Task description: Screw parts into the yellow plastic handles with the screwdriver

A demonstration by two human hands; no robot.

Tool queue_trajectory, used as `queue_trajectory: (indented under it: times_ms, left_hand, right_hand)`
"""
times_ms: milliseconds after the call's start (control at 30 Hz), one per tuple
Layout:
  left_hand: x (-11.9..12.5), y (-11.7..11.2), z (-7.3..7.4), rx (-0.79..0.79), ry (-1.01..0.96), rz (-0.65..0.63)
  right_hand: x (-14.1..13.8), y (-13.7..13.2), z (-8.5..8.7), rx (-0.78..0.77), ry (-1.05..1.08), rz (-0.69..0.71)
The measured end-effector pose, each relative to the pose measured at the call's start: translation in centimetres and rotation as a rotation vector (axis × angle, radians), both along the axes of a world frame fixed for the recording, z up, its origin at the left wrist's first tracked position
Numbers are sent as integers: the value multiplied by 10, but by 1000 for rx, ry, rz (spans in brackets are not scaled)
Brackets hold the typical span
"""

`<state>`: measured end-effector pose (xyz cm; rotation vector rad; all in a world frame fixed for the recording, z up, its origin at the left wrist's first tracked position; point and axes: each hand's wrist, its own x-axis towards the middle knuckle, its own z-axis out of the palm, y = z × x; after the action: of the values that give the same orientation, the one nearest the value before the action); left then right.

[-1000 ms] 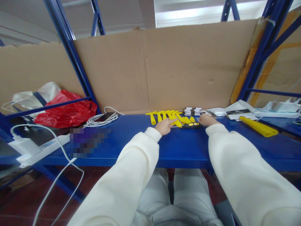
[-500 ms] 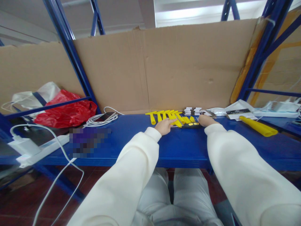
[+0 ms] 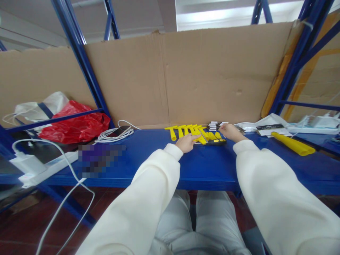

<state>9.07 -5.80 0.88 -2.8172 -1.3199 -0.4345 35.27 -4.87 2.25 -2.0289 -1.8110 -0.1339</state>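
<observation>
My left hand (image 3: 185,143) is closed around the handle of a yellow T-shaped scraper (image 3: 202,139), whose head has a grey metallic strip. Behind it lies a row of several similar yellow T-shaped scrapers (image 3: 173,134). My right hand (image 3: 231,132) hovers just above the small yellow pieces (image 3: 217,135), fingers pinched together; whatever they hold is too small to make out. A black-and-yellow handled tool (image 3: 216,142), apparently a screwdriver, lies on the blue tabletop (image 3: 207,166) between my hands. Small black-and-white packets (image 3: 214,125) are stacked behind my right fingers.
On the right lie a yellow tube-like piece (image 3: 293,144) and a white-and-black packet (image 3: 273,129). Left are a coiled white cable (image 3: 113,136) with a phone (image 3: 120,131), a red plastic bag (image 3: 77,122) and a power strip (image 3: 50,168). A cardboard panel (image 3: 212,78) stands behind.
My right hand has lifted off the black-and-yellow handle and moved slightly up and back, exposing the handle's end. My left hand stays on the yellow scraper.
</observation>
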Motion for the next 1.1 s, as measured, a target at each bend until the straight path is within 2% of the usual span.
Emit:
queue_trajectory:
  times_ms: [133,267,467,767,1100]
  left_hand:
    - [0,-1,0,16,18,-8]
    - [0,-4,2,21,46,-29]
    - [1,-8,4,22,74,-73]
    - [0,-8,6,36,82,-67]
    - [0,-5,4,30,81,-38]
  right_hand:
    - [-19,4,1,159,180,201]
    - [-43,4,-2,167,249,367]
    - [-61,-1,-5,113,152,366]
    - [-57,-1,-7,141,-43,437]
    - [-66,-15,-1,83,-135,376]
